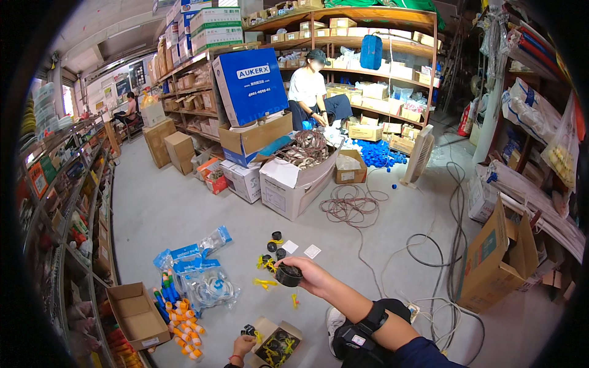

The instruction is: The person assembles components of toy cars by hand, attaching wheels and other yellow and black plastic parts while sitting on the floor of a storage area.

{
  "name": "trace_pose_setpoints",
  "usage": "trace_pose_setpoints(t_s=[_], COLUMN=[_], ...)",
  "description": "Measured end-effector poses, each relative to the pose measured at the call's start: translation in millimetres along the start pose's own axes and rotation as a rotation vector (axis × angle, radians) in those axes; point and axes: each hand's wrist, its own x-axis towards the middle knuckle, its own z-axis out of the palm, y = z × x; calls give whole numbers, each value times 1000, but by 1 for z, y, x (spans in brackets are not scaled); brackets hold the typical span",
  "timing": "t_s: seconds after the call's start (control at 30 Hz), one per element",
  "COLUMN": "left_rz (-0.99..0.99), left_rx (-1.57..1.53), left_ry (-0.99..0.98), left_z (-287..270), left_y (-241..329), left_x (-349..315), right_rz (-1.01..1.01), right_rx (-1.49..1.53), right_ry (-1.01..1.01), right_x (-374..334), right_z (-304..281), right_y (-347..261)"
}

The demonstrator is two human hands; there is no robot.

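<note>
My right hand [316,281] is closed on a short black cylinder [288,275], held above the floor in the middle. Low in the view, my left hand [243,347] has its fingers closed on a small black piece [248,330] with a pale mark; its exact kind is too small to tell. Right beside that hand stands an open cardboard box [292,332] holding black and yellow pieces. Several small black round pieces [272,246] and yellow strips [265,283] lie on the floor beyond my right hand, near two white cards [312,251].
Left of my hands are an empty carton [137,316], orange-and-white pieces [186,331] and bagged parts [211,287]. Cables [451,257] and an open carton [494,257] lie to the right. Ahead are a box of cords [294,184], a fan [419,156] and a seated person [308,92].
</note>
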Motion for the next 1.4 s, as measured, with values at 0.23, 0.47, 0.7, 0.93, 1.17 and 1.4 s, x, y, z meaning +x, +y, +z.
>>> trace_pose_setpoints(t_s=[0.23, 0.47, 0.7, 0.93, 1.17, 1.4], left_rz=[79, 318, 357, 175, 301, 374], left_rx=[-88, -206, -609, -880, -632, -595], left_ry=[-230, 4, -367, -907, -757, -856], left_z=[7, -82, -130, -119, -116, -121], left_y=[-18, 99, 208, 189, 199, 201], left_x=[7, 4, -82, -110, -113, -126], right_rz=[19, 69, 60, 103, 167, 106], right_rx=[-22, -257, -401, -355, -328, -311], right_ry=[-7, -86, -378, -318, -202, -321], right_x=[-2, -5, -4, -6, -7, -6], right_z=[5, 22, 42, 44, 57, 66], right_y=[-3, 6, 28, 30, 26, 35])
